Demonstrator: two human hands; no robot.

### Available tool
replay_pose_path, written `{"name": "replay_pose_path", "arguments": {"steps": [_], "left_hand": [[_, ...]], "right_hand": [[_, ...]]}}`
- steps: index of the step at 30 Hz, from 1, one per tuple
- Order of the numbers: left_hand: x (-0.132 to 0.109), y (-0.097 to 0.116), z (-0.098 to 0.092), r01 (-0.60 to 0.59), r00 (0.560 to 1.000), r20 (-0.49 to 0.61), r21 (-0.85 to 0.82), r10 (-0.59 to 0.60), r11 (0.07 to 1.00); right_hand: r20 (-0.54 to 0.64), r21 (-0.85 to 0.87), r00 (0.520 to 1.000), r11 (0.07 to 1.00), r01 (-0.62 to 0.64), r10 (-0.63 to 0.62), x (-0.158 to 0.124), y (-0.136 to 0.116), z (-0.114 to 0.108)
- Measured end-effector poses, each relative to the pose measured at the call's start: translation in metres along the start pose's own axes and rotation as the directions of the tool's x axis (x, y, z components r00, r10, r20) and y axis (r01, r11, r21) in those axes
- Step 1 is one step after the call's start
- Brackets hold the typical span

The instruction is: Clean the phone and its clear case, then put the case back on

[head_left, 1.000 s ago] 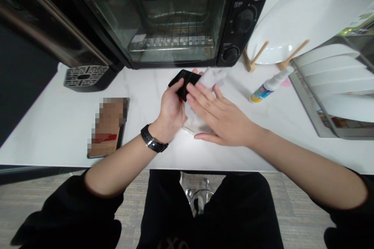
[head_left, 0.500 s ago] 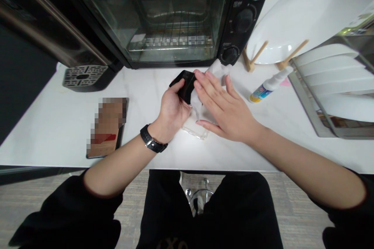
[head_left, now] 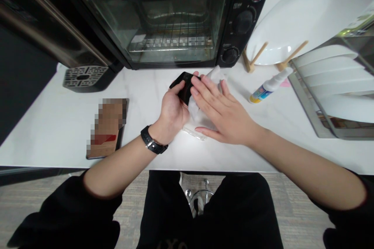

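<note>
My left hand (head_left: 172,111) is wrapped round a black phone (head_left: 183,84) held above the white counter (head_left: 58,124), a black watch on its wrist. My right hand (head_left: 223,111) lies flat with fingers stretched out, pressing a white cloth (head_left: 214,76) against the phone's face. Under both hands a clear phone case (head_left: 194,132) rests on the counter, partly hidden. Most of the phone is covered by cloth and fingers.
A black toaster oven (head_left: 175,15) stands at the back, a black appliance with a drip grille (head_left: 83,78) to its left. A second phone (head_left: 107,128) lies at left. A small spray bottle (head_left: 267,87), a plate on a wooden stand (head_left: 274,52) and a dish rack (head_left: 336,93) stand at right.
My right hand slid the cloth forward along the phone and has come part of the way back. The left hand keeps its grip with little shift.
</note>
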State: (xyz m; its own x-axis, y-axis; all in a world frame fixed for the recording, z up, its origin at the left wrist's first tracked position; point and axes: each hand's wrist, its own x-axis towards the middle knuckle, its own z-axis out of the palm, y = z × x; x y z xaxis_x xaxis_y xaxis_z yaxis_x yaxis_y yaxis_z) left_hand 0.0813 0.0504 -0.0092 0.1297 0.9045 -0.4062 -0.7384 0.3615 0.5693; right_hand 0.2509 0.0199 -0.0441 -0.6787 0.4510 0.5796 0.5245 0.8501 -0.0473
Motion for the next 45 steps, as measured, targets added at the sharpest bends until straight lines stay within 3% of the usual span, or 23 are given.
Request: {"name": "replay_pose_path", "arguments": {"steps": [4, 10, 13, 16, 19, 24, 27, 32, 36, 40, 45], "left_hand": [[-0.006, 0.002, 0.001, 0.109, 0.994, 0.016, 0.02, -0.109, 0.994], [-0.008, 0.002, -0.001, 0.14, 0.986, 0.085, 0.028, -0.142, 0.99], [-0.006, 0.002, 0.0, 0.126, 0.991, 0.04, 0.03, -0.127, 0.992], [-0.001, 0.002, 0.0, 0.033, 0.999, -0.007, 0.007, -0.033, 0.999], [0.002, 0.002, -0.002, -0.007, 1.0, 0.017, 0.002, 0.007, 1.0], [0.004, 0.001, -0.005, -0.004, 0.999, 0.048, 0.022, 0.003, 1.0], [0.001, 0.001, -0.003, -0.037, 0.999, 0.017, 0.004, 0.037, 0.999], [-0.005, 0.003, 0.0, 0.101, 0.993, 0.064, 0.04, -0.104, 0.994], [-0.003, 0.003, 0.0, 0.102, 0.994, 0.043, 0.067, -0.105, 0.993], [-0.003, 0.003, -0.001, 0.105, 0.992, 0.065, 0.071, -0.11, 0.992], [-0.006, 0.003, -0.001, 0.111, 0.992, 0.049, 0.087, -0.115, 0.99]], "right_hand": [[0.043, 0.019, 0.991, 0.992, 0.125, -0.126, 0.0, -0.002, 0.003], [0.036, 0.009, 0.981, 0.981, 0.192, -0.192, 0.0, -0.002, 0.003], [0.04, 0.005, 0.992, 0.993, 0.116, -0.116, 0.001, 0.001, -0.002], [0.014, -0.011, 1.0, 1.0, -0.022, 0.022, 0.002, 0.005, -0.007], [-0.017, 0.008, 0.992, 0.993, -0.121, 0.122, 0.002, 0.009, -0.009], [-0.019, 0.048, 0.989, 0.988, -0.147, 0.148, 0.001, 0.009, -0.008], [0.017, 0.051, 0.996, 0.994, -0.093, 0.092, 0.001, 0.005, -0.006], [0.067, 0.027, 0.987, 0.989, 0.148, -0.149, 0.0, -0.004, -0.001], [0.07, -0.009, 0.968, 0.97, 0.241, -0.24, 0.0, -0.005, 0.001], [0.058, 0.01, 0.978, 0.979, 0.202, -0.202, 0.001, -0.004, -0.001], [0.034, 0.017, 0.998, 0.998, 0.056, -0.056, 0.002, -0.001, -0.007]]}}
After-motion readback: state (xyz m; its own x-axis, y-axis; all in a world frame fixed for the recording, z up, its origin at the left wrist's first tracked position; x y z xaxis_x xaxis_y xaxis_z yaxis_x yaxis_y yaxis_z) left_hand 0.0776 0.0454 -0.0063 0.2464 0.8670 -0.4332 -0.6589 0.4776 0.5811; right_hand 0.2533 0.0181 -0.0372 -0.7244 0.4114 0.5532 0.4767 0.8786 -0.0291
